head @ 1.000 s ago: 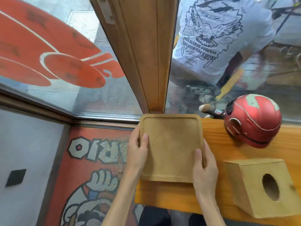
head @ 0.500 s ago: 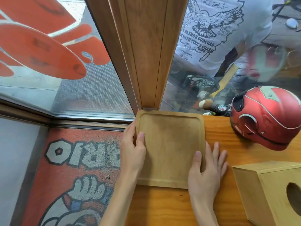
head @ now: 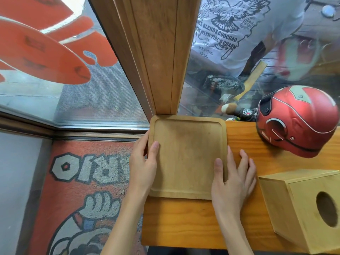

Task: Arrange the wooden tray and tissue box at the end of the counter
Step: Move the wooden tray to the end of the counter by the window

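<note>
A square wooden tray (head: 187,155) lies flat on the wooden counter (head: 184,221), at its left end, its far edge against the wooden post. My left hand (head: 143,166) grips the tray's left rim, thumb on top, fingers past the counter's end. My right hand (head: 233,179) has its thumb on the tray's right rim and its fingers spread flat on the counter beside it. The wooden tissue box (head: 303,208), with a round hole in its face, stands on the counter to the right, apart from both hands.
A red helmet (head: 296,120) sits at the counter's back right against the window. The wooden post (head: 161,56) rises behind the tray. Beyond the counter's left end lies a red floor mat (head: 82,181). A person in a white printed shirt (head: 239,28) shows in the glass.
The tray has slid back against the post and now lies flat at the counter's end. My right fingers have spread onto the counter.
</note>
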### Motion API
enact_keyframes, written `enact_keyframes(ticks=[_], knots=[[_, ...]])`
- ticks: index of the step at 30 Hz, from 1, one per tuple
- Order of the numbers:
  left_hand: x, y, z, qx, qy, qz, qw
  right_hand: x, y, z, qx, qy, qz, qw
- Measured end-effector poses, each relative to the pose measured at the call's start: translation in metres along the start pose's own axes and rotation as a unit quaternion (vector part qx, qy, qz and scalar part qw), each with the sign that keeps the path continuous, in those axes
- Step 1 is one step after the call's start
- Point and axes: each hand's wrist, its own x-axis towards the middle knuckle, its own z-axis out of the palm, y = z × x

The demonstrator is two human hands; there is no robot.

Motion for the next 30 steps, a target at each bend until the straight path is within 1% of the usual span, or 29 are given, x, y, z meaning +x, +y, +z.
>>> enact_keyframes(ticks=[4, 9, 12, 14, 16, 19, 21, 25, 30], knots=[[-0.001, -0.001, 0.003, -0.018, 0.042, 0.005, 0.999, 0.004, -0.005, 0.003, -0.024, 0.026, 0.005, 0.999], [0.002, -0.001, 0.007, -0.021, 0.039, 0.004, 0.999, 0.003, 0.002, 0.004, -0.008, 0.039, 0.004, 0.999], [0.001, -0.004, 0.009, -0.029, 0.036, 0.003, 0.999, 0.004, 0.001, 0.003, -0.008, 0.032, 0.003, 0.999], [0.002, -0.005, 0.005, -0.041, 0.017, 0.001, 0.999, 0.004, 0.001, -0.001, -0.007, 0.01, 0.001, 1.0], [-0.001, -0.008, -0.004, -0.054, -0.023, -0.005, 0.998, 0.001, 0.008, -0.008, -0.005, -0.037, -0.018, 0.999], [-0.027, -0.02, -0.017, -0.053, -0.058, -0.045, 0.996, -0.013, 0.03, -0.021, 0.022, -0.13, -0.067, 0.989], [-0.053, -0.027, -0.021, -0.042, -0.064, -0.068, 0.995, -0.025, 0.045, -0.027, 0.02, -0.154, -0.09, 0.984], [-0.077, -0.031, -0.014, -0.029, -0.033, -0.089, 0.995, -0.033, 0.055, -0.027, 0.01, -0.116, -0.123, 0.986], [-0.077, -0.034, -0.006, 0.02, -0.003, -0.056, 0.998, -0.033, 0.056, -0.023, 0.03, -0.1, -0.13, 0.986]])
